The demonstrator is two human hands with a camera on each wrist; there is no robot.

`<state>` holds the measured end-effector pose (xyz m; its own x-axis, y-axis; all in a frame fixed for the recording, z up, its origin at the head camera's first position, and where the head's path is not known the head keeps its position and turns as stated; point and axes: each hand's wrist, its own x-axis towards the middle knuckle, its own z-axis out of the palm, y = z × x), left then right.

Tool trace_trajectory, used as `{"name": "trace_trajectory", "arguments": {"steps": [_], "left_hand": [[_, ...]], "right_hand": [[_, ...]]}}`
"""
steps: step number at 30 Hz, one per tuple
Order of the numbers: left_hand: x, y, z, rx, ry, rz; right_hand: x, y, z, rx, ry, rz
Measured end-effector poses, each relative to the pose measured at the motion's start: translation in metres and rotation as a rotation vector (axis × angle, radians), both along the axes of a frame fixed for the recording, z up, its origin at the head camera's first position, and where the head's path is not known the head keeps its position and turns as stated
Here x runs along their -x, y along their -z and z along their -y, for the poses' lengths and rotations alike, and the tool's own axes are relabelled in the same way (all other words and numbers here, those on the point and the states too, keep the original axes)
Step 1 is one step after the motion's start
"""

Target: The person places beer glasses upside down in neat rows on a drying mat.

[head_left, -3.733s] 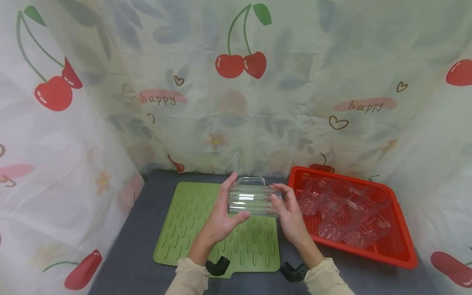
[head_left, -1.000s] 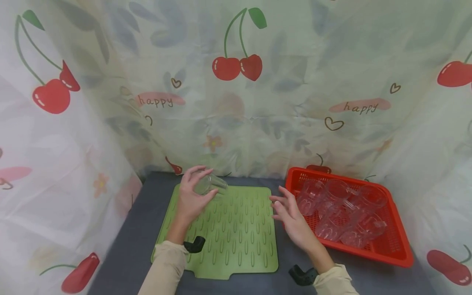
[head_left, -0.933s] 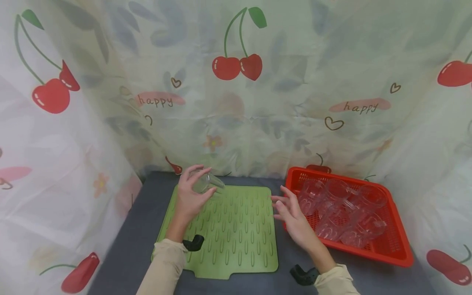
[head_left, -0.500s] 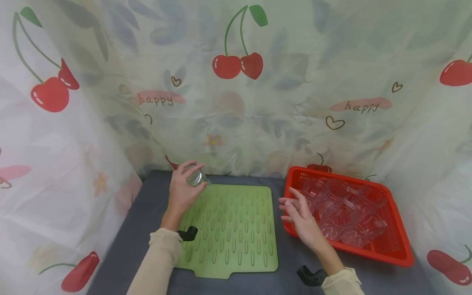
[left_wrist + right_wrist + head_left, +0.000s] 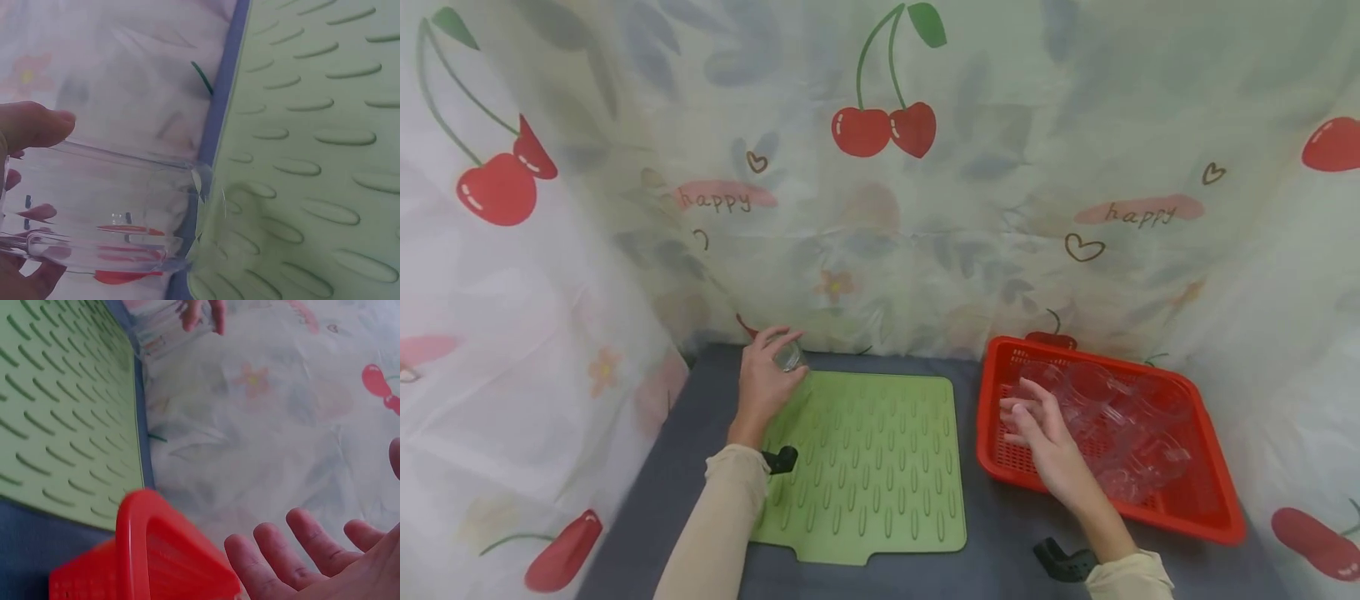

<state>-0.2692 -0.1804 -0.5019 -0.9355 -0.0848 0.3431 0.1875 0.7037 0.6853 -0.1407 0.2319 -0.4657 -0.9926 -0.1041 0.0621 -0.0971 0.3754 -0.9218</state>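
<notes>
My left hand [image 5: 763,379] grips a clear mug [image 5: 790,357] with fingers and thumb round its sides, over the far left corner of the green ridged mat [image 5: 865,467]. In the left wrist view the clear mug [image 5: 112,200] has its far end right at the edge of the mat, and its handle lies on the side by the fingertips. My right hand [image 5: 1054,450] hovers over the left side of the red basket [image 5: 1213,483], fingers spread and loosely bent, holding nothing. Several clear mugs [image 5: 1097,392] lie in that basket, partly hidden by this hand.
A dark grey cloth [image 5: 647,517] covers the table under mat and basket. Printed curtains [image 5: 880,250] hang close behind and at both sides. The basket's raised rim stands just right of the mat.
The mug, earlier held on its side between both hands, has moved left and back in my left hand alone, now tipped more upright. My right hand let go and moved right over the basket.
</notes>
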Motion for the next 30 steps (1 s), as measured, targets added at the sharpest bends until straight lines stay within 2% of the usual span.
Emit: {"name": "trace_trajectory", "arguments": {"steps": [6,13,20,26,30], "left_hand": [[0.004,0.003,0.002,0.008,0.014,0.072],[0.007,0.005,0.004,0.028,0.007,0.130],[0.008,0.008,0.005,0.052,-0.007,0.185],[0.007,0.015,0.009,0.039,0.004,0.200],[0.008,0.020,0.011,0.031,0.014,0.175]], "right_hand": [[-0.006,-0.001,-0.017,-0.072,0.059,0.042],[-0.009,0.001,-0.028,-0.085,0.086,0.029],[-0.008,-0.007,-0.031,-0.097,0.139,0.035],[-0.005,-0.012,-0.033,-0.114,0.143,0.011],[-0.002,-0.015,-0.036,-0.126,0.147,-0.008]]}}
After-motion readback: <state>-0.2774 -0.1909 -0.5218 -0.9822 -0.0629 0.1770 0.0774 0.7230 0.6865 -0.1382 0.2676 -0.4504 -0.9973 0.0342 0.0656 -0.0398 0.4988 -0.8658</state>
